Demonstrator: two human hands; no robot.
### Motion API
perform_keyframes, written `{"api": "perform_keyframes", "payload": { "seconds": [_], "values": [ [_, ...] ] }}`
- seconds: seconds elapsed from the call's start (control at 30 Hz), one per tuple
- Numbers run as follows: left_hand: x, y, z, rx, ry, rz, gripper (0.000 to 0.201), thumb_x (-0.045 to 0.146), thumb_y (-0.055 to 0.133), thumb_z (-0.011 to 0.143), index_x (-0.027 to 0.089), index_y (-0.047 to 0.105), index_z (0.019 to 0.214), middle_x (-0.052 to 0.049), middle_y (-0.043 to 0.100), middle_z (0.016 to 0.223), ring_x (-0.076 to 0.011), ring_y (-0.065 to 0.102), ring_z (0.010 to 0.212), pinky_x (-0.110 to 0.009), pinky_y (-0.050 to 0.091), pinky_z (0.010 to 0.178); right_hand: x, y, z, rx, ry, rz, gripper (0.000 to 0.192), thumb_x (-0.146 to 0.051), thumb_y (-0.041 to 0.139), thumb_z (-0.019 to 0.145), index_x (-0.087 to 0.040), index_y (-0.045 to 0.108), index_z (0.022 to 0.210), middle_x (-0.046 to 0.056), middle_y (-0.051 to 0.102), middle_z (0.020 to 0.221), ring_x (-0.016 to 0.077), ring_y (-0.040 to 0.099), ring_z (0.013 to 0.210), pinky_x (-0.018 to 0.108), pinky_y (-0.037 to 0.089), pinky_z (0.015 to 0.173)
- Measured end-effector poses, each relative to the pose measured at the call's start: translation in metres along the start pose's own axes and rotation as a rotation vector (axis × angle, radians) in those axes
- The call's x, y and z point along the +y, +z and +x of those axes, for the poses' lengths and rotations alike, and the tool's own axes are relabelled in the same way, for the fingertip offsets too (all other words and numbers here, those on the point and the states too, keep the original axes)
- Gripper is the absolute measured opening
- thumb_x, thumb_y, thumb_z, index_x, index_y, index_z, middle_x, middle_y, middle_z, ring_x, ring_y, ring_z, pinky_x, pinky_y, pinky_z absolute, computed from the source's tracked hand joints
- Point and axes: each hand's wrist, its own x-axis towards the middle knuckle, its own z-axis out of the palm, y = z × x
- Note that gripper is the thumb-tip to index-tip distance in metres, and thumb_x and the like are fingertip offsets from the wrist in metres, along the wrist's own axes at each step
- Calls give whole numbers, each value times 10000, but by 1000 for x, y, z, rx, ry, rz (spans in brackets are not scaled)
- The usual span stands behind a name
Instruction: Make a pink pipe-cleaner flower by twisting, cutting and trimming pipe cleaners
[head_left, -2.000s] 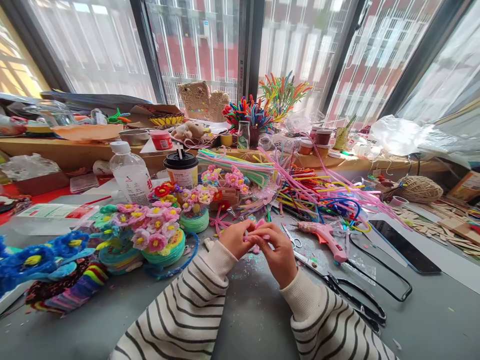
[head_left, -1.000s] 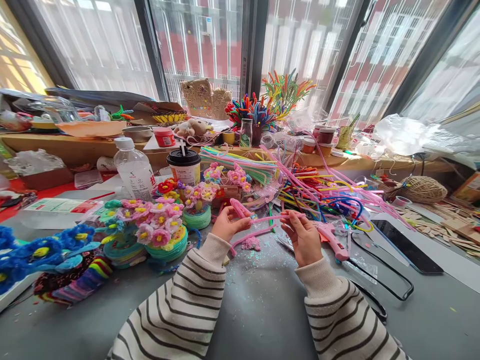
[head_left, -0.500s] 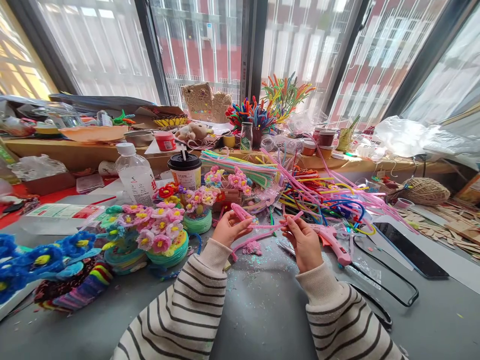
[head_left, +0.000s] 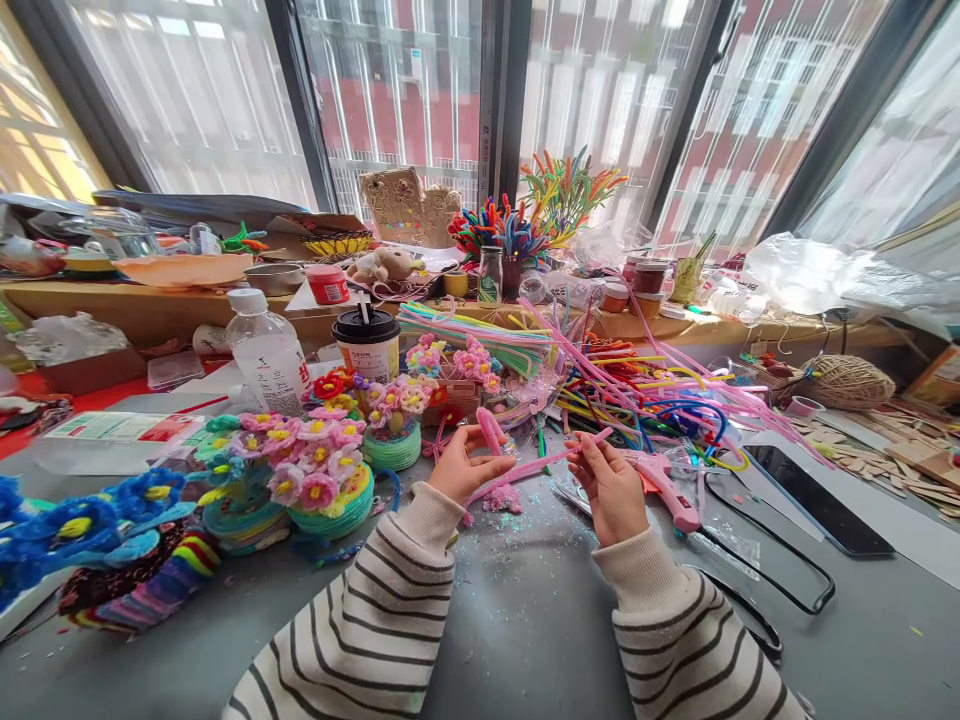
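Between my hands stretches a pink pipe cleaner, with a bent loop of it standing up at the left. My left hand is closed on that bent part, thumb and fingers pinching it. Near its other end my right hand pinches the pipe cleaner, and a short tip sticks out past the fingers. A small pink fluffy clump lies on the table just below. Scissors lie partly hidden beside my right hand, and a pink glue gun rests to its right.
Pipe-cleaner flowers in pots stand on the left, near a clear bottle and a lidded cup. Loose pipe cleaners pile up behind my hands. A black cable loops on the right by a phone. Glitter dots the grey table.
The pink pipe cleaner's loop at my left hand now stands more upright, and my left fingers have shifted along it. My right hand stays nearly in place, still pinching.
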Motion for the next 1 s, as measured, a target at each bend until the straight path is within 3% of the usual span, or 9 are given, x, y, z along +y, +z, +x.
{"api": "perform_keyframes", "payload": {
  "seconds": [0.7,1.0],
  "values": [
    [0,-2,-2,-49,-27,73,504,218,665,471,143,377,878,-126,485,1006,-145,587,616,-379,429,703,0,-4,1,24,37,66,197,-214,635,556,-147,574,731,6,619,685,59,556,540,115,475,472],
    [-2,-2,-1,-93,-14,51,506,187,661,481,147,344,873,-123,467,992,-182,584,729,-358,423,730,0,-3,0,5,30,63,215,-202,629,563,-165,577,768,2,611,740,57,552,574,120,469,487]
  ]
}}
